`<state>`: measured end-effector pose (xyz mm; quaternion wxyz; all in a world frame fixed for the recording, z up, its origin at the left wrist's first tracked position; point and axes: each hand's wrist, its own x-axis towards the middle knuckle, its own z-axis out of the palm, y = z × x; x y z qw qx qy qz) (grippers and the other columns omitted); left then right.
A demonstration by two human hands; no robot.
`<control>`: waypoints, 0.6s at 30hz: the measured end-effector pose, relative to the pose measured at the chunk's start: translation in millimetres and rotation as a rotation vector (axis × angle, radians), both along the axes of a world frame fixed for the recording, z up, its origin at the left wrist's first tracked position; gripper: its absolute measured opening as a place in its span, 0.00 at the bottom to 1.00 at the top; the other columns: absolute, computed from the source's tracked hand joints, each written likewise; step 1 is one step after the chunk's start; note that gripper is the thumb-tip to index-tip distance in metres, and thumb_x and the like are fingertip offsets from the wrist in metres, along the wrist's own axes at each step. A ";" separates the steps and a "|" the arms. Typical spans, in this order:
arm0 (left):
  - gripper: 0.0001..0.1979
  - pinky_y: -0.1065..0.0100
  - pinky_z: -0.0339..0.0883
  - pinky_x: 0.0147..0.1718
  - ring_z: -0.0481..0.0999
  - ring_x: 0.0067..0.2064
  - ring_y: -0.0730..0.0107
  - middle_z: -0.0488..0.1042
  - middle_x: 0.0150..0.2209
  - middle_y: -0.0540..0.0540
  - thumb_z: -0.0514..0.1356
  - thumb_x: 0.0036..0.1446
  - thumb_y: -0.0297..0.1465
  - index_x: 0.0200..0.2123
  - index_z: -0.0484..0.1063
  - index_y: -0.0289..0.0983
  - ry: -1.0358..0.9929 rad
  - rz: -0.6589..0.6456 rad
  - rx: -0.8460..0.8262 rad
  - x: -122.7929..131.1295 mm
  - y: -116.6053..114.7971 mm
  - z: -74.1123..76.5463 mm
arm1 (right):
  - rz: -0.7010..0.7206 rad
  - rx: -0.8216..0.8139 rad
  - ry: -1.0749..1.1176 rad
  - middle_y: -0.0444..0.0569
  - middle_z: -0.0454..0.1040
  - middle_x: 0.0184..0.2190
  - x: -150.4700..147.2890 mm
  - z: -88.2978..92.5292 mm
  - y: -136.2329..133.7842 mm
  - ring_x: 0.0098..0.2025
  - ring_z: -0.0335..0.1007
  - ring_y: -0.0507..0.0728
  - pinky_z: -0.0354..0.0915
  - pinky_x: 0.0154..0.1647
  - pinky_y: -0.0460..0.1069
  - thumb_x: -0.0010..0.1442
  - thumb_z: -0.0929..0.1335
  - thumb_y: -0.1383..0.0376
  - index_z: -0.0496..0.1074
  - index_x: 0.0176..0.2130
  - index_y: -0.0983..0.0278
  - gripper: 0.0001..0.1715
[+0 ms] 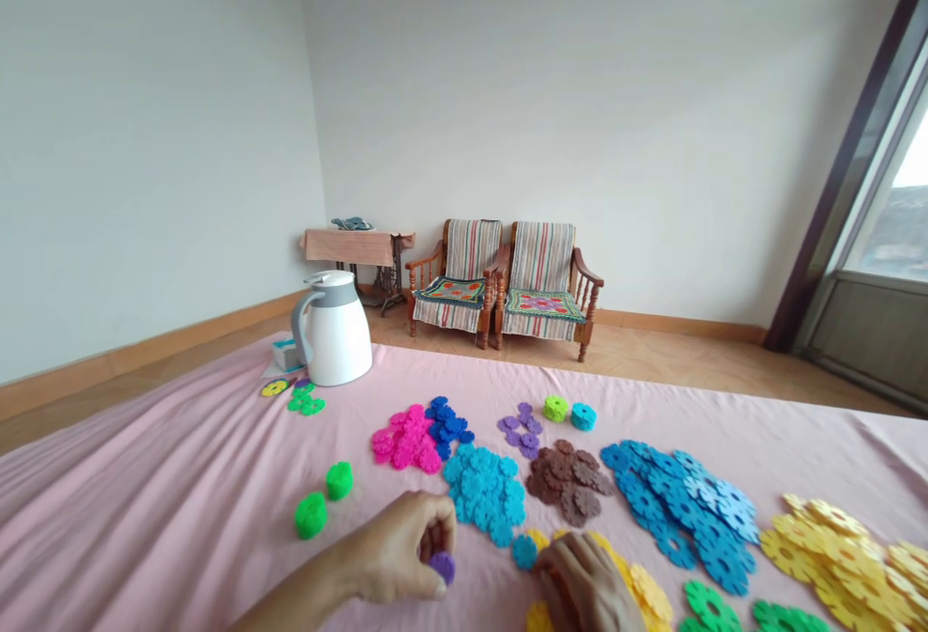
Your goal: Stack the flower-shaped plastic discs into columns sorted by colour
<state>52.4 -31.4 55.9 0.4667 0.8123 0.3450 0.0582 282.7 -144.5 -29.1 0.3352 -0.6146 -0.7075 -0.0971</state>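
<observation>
One purple disc (442,566) is pinched in the left hand (398,550); right hand (587,588) curls loosely onto yellow discs (649,593).

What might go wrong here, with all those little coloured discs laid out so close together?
1. The left hand pinches a purple disc right beside the light blue pile; a careless sweep might scatter it.
2. The right hand rests on yellow discs near the brown pile, so colours may get mixed.
3. The white jug stands on the loose pink cloth; a tug on the cloth might tip it.

pink tablecloth (181,477), plastic discs (484,489), white jug (332,328)
</observation>
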 end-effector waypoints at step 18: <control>0.18 0.77 0.57 0.24 0.65 0.28 0.77 0.66 0.35 0.52 0.65 0.35 0.21 0.35 0.73 0.37 -0.006 -0.043 0.328 -8.5 -10.7 0.3 | -0.019 -0.046 0.058 0.46 0.73 0.31 2.1 23.7 -3.3 0.34 0.69 0.53 0.64 0.35 0.46 0.63 0.59 0.64 0.70 0.33 0.59 0.12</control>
